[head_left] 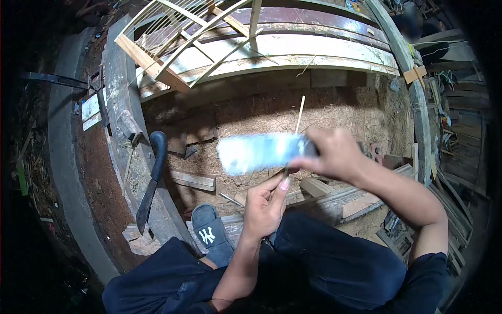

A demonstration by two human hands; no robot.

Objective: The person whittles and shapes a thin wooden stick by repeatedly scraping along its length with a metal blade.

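Note:
My right hand (334, 153) is closed round the dark handle end of a broad, bright-blurred blade (256, 153), which looks like a cleaver and points left. Just below it, my left hand (265, 206) pinches a thin wooden stick (300, 113) between thumb and fingers. The stick rises behind the blade, so its middle is hidden. Whether the blade touches the stick cannot be made out. A knife (151, 180) with a curved dark handle lies on the left beam, apart from both hands.
At the upper left, a wooden frame with thin rods (172, 78) rests on pale planks (293, 46). Wood offcuts (193, 180) and shavings lie on the ground inside the beams. My slippered foot (212, 230) stands by the left beam (130, 104).

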